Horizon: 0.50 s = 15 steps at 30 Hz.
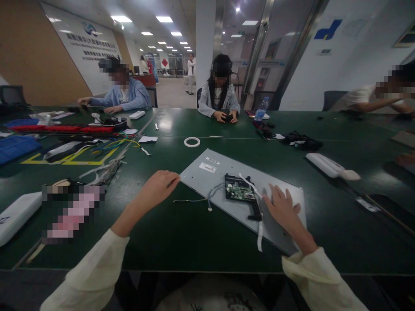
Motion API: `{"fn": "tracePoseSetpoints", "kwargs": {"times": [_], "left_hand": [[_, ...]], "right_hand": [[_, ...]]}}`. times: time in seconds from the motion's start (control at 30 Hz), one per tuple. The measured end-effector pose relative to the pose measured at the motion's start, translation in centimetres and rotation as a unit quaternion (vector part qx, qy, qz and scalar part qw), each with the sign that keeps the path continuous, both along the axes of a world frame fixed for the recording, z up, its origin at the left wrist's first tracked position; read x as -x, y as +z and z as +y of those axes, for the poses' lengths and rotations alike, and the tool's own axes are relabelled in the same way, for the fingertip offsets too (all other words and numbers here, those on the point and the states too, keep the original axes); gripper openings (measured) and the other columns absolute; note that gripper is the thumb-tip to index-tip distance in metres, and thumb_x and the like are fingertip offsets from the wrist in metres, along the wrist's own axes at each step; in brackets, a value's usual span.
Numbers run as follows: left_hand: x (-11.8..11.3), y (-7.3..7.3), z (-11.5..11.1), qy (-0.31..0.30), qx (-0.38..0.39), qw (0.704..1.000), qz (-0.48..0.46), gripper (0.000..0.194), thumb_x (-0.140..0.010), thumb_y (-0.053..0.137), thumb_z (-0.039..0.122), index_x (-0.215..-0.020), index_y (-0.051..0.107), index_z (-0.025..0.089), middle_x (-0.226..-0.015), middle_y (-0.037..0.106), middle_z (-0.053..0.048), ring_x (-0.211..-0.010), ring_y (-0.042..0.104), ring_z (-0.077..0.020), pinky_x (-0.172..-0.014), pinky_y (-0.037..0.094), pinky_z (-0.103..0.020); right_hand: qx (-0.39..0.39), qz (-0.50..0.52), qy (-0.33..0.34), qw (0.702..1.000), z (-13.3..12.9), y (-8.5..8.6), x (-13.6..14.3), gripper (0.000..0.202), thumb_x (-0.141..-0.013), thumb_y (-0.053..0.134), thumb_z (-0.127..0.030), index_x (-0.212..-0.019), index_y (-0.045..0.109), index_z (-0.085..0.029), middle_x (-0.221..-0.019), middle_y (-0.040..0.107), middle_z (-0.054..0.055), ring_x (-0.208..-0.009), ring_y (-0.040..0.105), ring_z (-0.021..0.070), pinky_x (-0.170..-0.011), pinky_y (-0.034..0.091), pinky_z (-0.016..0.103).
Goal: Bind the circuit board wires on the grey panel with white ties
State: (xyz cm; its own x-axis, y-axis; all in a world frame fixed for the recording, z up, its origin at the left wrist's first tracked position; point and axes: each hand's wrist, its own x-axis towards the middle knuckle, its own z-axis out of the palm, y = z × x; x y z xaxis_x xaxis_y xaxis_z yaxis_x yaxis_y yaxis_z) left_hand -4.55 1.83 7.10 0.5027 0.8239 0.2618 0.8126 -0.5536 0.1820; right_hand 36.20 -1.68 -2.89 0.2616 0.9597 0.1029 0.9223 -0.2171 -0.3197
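A flat grey panel point(210, 181) with printed labels lies at an angle on the table in front of me. On it sits a green circuit board point(241, 191) in a black plastic bracket point(256, 211). A bundle of thin wires point(212, 192) runs from the board over the panel's near edge, and a white ribbon cable point(260, 237) hangs down past the bracket. My left hand point(158, 190) has its fingers closed at the panel's left corner. Fingers spread, my right hand point(285, 209) rests on the panel's right part, beside the board and bracket.
A white tape ring point(192, 142) lies beyond the panel. Cables, a blue tray point(19, 149) and a white case point(21, 216) are on the left. To the right are a white device point(324, 165) and black straps point(301, 140). Several people sit around the table, near a water bottle point(262, 109).
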Motion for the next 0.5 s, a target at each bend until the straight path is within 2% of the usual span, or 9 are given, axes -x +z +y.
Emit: {"fn": "tracePoseSetpoints", "kwargs": {"times": [0.07,0.13,0.27,0.37,0.5], "left_hand": [[-0.4,-1.5,1.5,0.028,-0.004,0.997,-0.066,0.027,-0.089,0.039,0.027,-0.109,0.054,0.019,-0.103,0.061,-0.005,-0.097,0.056,-0.0181,-0.089,0.042,-0.035],[-1.2,-3.7,3.7,0.061,-0.007,0.991,-0.119,0.038,-0.084,0.046,0.026,-0.12,0.047,0.016,-0.117,0.054,-0.009,-0.111,0.05,-0.0201,-0.096,0.039,-0.038],[-2.9,-8.1,7.5,0.11,0.057,0.976,-0.179,0.052,-0.081,0.049,0.029,-0.129,0.038,0.011,-0.127,0.047,-0.015,-0.121,0.043,-0.0243,-0.102,0.034,-0.043],[-3.9,-10.4,8.6,0.124,0.087,0.96,-0.238,0.063,-0.084,0.047,0.035,-0.137,0.026,0.008,-0.134,0.041,-0.019,-0.125,0.04,-0.0257,-0.103,0.033,-0.042],[-4.3,-12.0,8.5,0.167,0.072,0.941,-0.285,0.072,-0.082,0.05,0.038,-0.14,0.018,0.011,-0.128,0.048,-0.018,-0.118,0.048,-0.0257,-0.1,0.034,-0.042]], "right_hand": [[0.015,-0.042,-0.008,0.999,-0.4,-0.2,-0.6,0.056,-0.089,0.024,-0.049,-0.138,0.034,-0.023,-0.145,0.027,0.01,-0.132,0.016,0.0401,-0.092,0.012,0.075],[0.019,-0.072,0.001,0.997,-0.6,-0.3,-0.7,0.055,-0.09,0.022,-0.049,-0.137,0.036,-0.025,-0.145,0.028,0.009,-0.131,0.019,0.04,-0.09,0.014,0.075],[0.02,-0.127,0.019,0.992,-0.8,-0.6,-0.5,0.053,-0.091,0.022,-0.047,-0.138,0.034,-0.027,-0.145,0.029,0.006,-0.13,0.02,0.0389,-0.091,0.021,0.071],[0.025,-0.172,0.019,0.985,-0.8,-0.9,-0.3,0.055,-0.091,0.021,-0.046,-0.141,0.031,-0.025,-0.146,0.026,0.005,-0.13,0.02,0.0401,-0.094,0.024,0.067],[0.033,-0.206,0.026,0.978,-1.0,-1.2,-0.1,0.056,-0.092,0.019,-0.048,-0.142,0.03,-0.024,-0.148,0.023,0.003,-0.129,0.021,0.0419,-0.096,0.025,0.064]]}}
